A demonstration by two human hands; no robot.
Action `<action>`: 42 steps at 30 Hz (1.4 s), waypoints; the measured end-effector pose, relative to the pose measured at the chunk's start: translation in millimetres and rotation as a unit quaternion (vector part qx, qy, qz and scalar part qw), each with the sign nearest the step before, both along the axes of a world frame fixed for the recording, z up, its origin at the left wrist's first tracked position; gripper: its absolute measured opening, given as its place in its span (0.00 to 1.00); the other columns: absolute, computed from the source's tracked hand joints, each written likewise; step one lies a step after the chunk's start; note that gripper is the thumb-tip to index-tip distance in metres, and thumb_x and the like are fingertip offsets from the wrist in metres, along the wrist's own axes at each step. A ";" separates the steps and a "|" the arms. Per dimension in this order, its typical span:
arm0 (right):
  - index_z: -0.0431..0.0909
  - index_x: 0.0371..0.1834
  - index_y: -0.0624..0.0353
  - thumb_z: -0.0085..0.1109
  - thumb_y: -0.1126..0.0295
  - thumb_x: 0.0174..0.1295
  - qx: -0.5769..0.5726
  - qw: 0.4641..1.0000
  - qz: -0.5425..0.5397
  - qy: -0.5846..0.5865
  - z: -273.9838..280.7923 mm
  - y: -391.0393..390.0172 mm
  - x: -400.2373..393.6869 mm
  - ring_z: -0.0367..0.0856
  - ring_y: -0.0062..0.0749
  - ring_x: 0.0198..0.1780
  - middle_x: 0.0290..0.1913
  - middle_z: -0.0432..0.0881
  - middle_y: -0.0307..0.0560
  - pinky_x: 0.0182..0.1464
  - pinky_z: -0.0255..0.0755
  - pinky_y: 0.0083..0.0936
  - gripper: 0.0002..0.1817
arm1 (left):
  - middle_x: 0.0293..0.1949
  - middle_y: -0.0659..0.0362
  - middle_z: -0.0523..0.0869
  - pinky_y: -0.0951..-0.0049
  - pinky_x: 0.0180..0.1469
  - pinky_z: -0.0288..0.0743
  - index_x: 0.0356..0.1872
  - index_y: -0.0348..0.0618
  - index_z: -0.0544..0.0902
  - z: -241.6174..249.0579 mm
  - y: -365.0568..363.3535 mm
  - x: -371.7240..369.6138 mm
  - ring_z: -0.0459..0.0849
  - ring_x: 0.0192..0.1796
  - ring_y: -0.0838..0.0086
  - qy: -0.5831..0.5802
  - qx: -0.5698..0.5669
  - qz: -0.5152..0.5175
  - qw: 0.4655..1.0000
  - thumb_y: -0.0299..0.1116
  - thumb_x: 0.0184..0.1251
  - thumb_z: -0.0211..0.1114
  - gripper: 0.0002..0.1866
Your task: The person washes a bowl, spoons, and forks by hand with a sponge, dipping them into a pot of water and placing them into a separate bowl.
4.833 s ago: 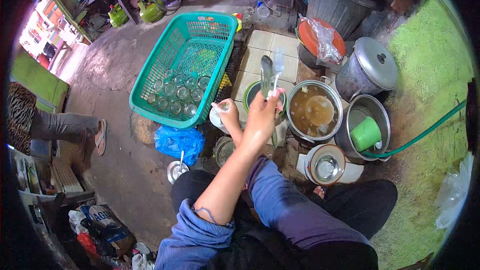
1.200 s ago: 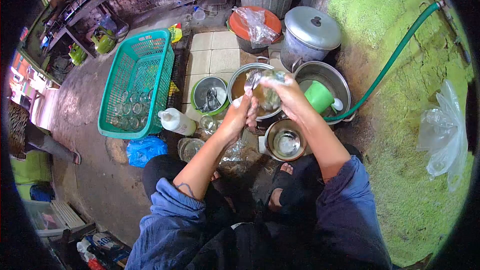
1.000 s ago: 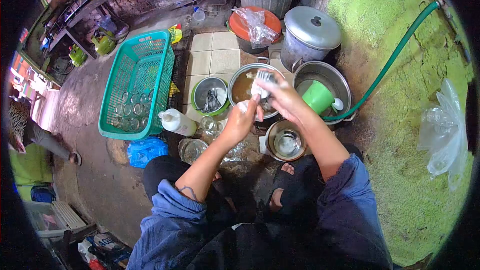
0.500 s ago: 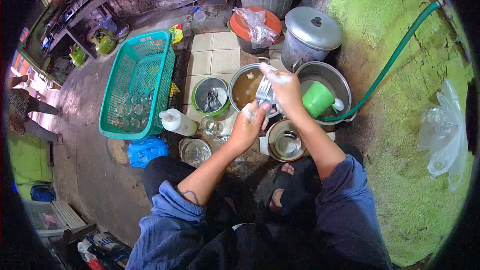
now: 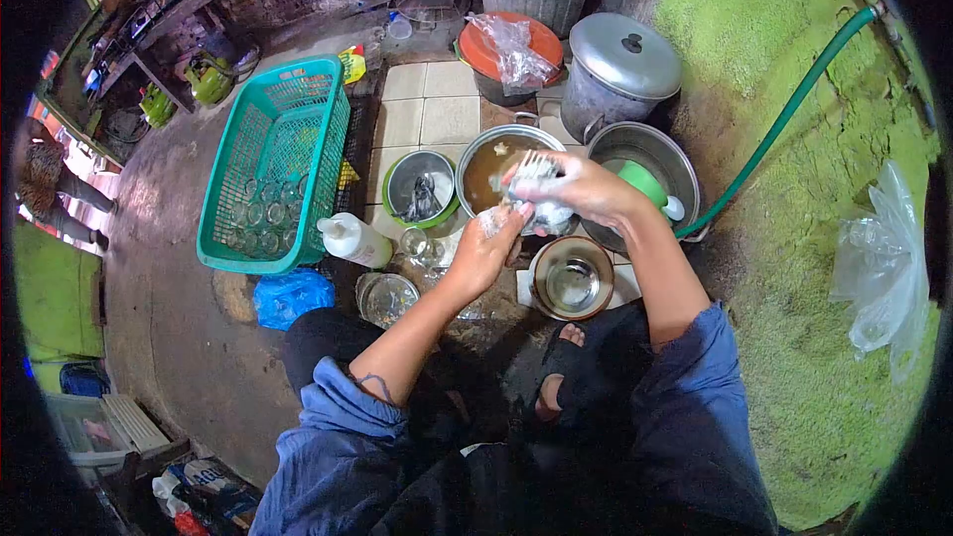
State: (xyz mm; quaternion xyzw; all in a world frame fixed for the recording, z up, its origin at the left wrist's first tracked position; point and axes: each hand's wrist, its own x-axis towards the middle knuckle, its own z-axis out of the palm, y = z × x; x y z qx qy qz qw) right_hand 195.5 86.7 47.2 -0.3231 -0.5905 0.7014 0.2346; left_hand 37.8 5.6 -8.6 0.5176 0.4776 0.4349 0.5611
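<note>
Both soapy hands meet over the pot of brown water [image 5: 476,164]. A bunch of forks [image 5: 537,165] shows its tines upward, covered in white suds. My right hand [image 5: 586,189] is closed around the forks near the tines, with a foamy mass under its fingers that I cannot make out. My left hand [image 5: 491,250] is closed at their lower end, its fingertips touching the suds. Left of the pot, a metal bowl with dark cutlery [image 5: 422,194] sits in a green basin. Below my right hand stands a brown-rimmed pot [image 5: 541,283] with a metal bowl inside.
A teal basket [image 5: 213,238] with several glasses stands left, beside a white bottle [image 5: 355,241] and blue plastic bag [image 5: 291,299]. On the right, a large pot [image 5: 685,164] holds a green dipper [image 5: 640,182] and the hose end [image 5: 754,154]. Behind stands a lidded pot [image 5: 623,65]. A person [image 5: 60,179] is far left.
My right hand has turned over and lowered across the forks, covering more of them. The fork tines now point up above it. My left hand has stayed nearly in place.
</note>
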 end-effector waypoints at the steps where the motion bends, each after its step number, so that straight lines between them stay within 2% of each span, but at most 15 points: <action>1: 0.76 0.42 0.60 0.65 0.70 0.57 0.000 1.000 0.000 0.000 -1.6 0.9 0.7 0.80 0.22 0.34 0.37 0.81 0.42 0.33 0.76 0.22 0.12 | 0.19 0.68 0.73 0.81 0.25 0.59 0.34 0.40 0.83 -2.9 0.9 -0.8 0.65 0.22 0.86 0.005 -0.006 -0.013 1.000 0.44 0.74 0.50 0.19; 8: 0.80 0.36 0.59 0.68 0.69 0.54 0.087 0.987 -0.031 -0.132 -4.4 7.2 4.2 0.79 0.18 0.34 0.33 0.82 0.39 0.34 0.73 0.19 0.10 | 0.16 0.67 0.70 0.80 0.22 0.58 0.33 0.41 0.80 -2.4 2.9 3.4 0.64 0.19 0.85 0.024 0.000 -0.025 0.999 0.46 0.73 0.50 0.20; 10: 0.79 0.39 0.59 0.67 0.68 0.55 0.015 0.997 -0.065 -0.028 -0.7 4.5 3.5 0.80 0.18 0.35 0.35 0.82 0.39 0.35 0.74 0.19 0.11 | 0.16 0.67 0.70 0.79 0.23 0.59 0.33 0.41 0.79 -3.6 4.8 0.8 0.64 0.19 0.85 0.031 0.007 -0.031 0.999 0.46 0.73 0.50 0.20; 14: 0.75 0.46 0.59 0.66 0.68 0.56 -0.020 0.991 -0.131 0.029 -7.9 10.3 7.9 0.80 0.19 0.37 0.40 0.81 0.38 0.40 0.75 0.20 0.16 | 0.17 0.67 0.69 0.79 0.24 0.60 0.33 0.42 0.78 -3.6 6.7 -6.1 0.65 0.20 0.84 0.051 0.027 -0.039 0.998 0.46 0.74 0.48 0.19; 17: 0.74 0.46 0.59 0.68 0.70 0.55 0.017 0.990 -0.129 0.045 -10.3 16.1 11.3 0.80 0.19 0.39 0.40 0.81 0.38 0.42 0.75 0.20 0.17 | 0.19 0.67 0.71 0.78 0.26 0.64 0.33 0.42 0.77 4.9 6.8 -9.8 0.67 0.22 0.84 0.115 0.018 -0.039 0.992 0.46 0.74 0.48 0.18; 21: 0.73 0.46 0.59 0.71 0.77 0.47 0.022 0.999 -0.041 0.017 -8.6 9.4 8.2 0.79 0.21 0.41 0.39 0.80 0.37 0.44 0.76 0.21 0.22 | 0.21 0.67 0.72 0.78 0.28 0.66 0.35 0.41 0.76 -0.7 6.7 -8.1 0.69 0.24 0.84 0.062 -0.006 0.000 0.998 0.45 0.74 0.48 0.17; 23: 0.74 0.47 0.59 0.71 0.79 0.46 0.016 0.999 -0.047 0.014 -7.8 12.8 9.6 0.80 0.22 0.41 0.40 0.80 0.38 0.44 0.76 0.21 0.23 | 0.22 0.67 0.73 0.79 0.30 0.67 0.35 0.41 0.76 8.9 6.2 -8.9 0.70 0.27 0.85 0.111 0.081 0.012 0.990 0.44 0.74 0.48 0.18; 27: 0.74 0.47 0.58 0.67 0.81 0.50 -0.006 0.985 -0.141 0.096 -3.0 19.4 12.4 0.80 0.22 0.41 0.41 0.80 0.39 0.44 0.76 0.21 0.20 | 0.24 0.66 0.72 0.80 0.28 0.65 0.36 0.41 0.77 -1.0 10.8 -15.6 0.68 0.26 0.85 0.109 0.122 0.024 0.986 0.45 0.75 0.47 0.18; 29: 0.74 0.46 0.57 0.65 0.78 0.54 0.040 0.969 -0.219 0.108 -14.3 29.3 16.9 0.80 0.23 0.40 0.41 0.80 0.40 0.44 0.75 0.22 0.17 | 0.23 0.69 0.67 0.82 0.27 0.56 0.39 0.41 0.76 -10.4 12.4 -19.6 0.61 0.26 0.87 0.011 0.028 0.029 0.999 0.44 0.75 0.48 0.16; 31: 0.73 0.45 0.57 0.64 0.71 0.59 0.096 0.972 -0.209 0.056 -22.1 26.1 14.9 0.79 0.20 0.40 0.39 0.80 0.38 0.45 0.73 0.19 0.13 | 0.22 0.69 0.64 0.82 0.27 0.55 0.38 0.42 0.75 -5.6 15.2 -21.8 0.59 0.25 0.86 0.020 0.036 0.036 0.999 0.44 0.75 0.48 0.16; 33: 0.73 0.47 0.58 0.61 0.58 0.62 0.089 0.987 -0.071 -0.114 -32.1 15.0 7.7 0.78 0.24 0.43 0.42 0.80 0.42 0.49 0.71 0.22 0.18 | 0.24 0.69 0.63 0.81 0.27 0.54 0.41 0.40 0.73 -16.1 25.0 -22.3 0.58 0.25 0.84 -0.113 0.074 0.085 0.987 0.42 0.75 0.48 0.14; 35: 0.71 0.51 0.58 0.56 0.57 0.65 0.141 0.969 0.071 -0.192 -64.1 7.1 -5.3 0.73 0.23 0.49 0.46 0.77 0.39 0.56 0.65 0.24 0.18 | 0.31 0.63 0.73 0.80 0.37 0.68 0.50 0.38 0.69 -15.2 29.2 -24.2 0.73 0.34 0.81 -0.220 0.070 0.081 0.970 0.41 0.75 0.48 0.16; 37: 0.67 0.56 0.64 0.54 0.49 0.64 0.266 0.948 0.105 -0.137 -67.1 -15.6 -25.7 0.74 0.37 0.52 0.51 0.77 0.57 0.57 0.65 0.33 0.30 | 0.32 0.60 0.77 0.76 0.43 0.73 0.48 0.39 0.69 -6.4 30.4 -12.8 0.79 0.40 0.76 -0.262 0.055 0.162 0.950 0.43 0.75 0.47 0.16; 38: 0.68 0.56 0.64 0.52 0.53 0.66 0.204 0.965 0.116 -0.120 -74.5 -18.8 -32.9 0.74 0.40 0.52 0.49 0.77 0.57 0.58 0.64 0.32 0.26 | 0.32 0.60 0.77 0.76 0.43 0.73 0.48 0.39 0.69 -3.2 28.4 -13.5 0.79 0.40 0.76 -0.261 0.054 0.163 0.950 0.43 0.75 0.47 0.16; 42: 0.70 0.52 0.62 0.48 0.63 0.65 0.252 0.965 0.030 -0.066 -109.2 -27.0 -46.7 0.69 0.45 0.58 0.51 0.74 0.59 0.60 0.61 0.35 0.17 | 0.23 0.59 0.77 0.71 0.43 0.76 0.38 0.40 0.70 -10.2 28.6 -16.2 0.80 0.32 0.73 -0.184 -0.015 0.105 0.977 0.40 0.76 0.43 0.14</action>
